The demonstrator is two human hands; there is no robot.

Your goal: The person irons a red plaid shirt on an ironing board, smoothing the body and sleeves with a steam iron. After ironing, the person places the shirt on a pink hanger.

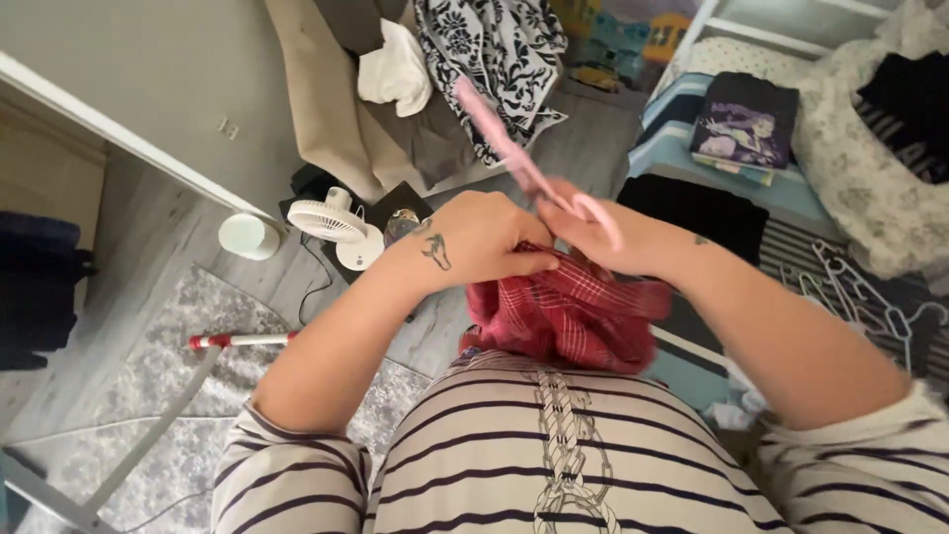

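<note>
Grey wood flooring (198, 237) ran below, and up front a red plaid garment (578, 316) hung bunched at chest height. Left hand (479, 237) pinched its top edge; right hand (603, 232) gripped cloth plus a pink hanger (514, 148). White fan (331, 222) stood near.

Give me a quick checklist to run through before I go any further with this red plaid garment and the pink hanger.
1. Left hand has a firm grip on the red plaid garment: ok, fingers bunch the fabric.
2. Right hand holds the pink hanger: ok.
3. Hanger is inside the garment: cannot tell, hands hide the join and the hanger is blurred.
4. Garment is clear of the floor: ok, it hangs in front of the striped shirt.
5. Spare white hangers within sight on the bed: ok.
</note>
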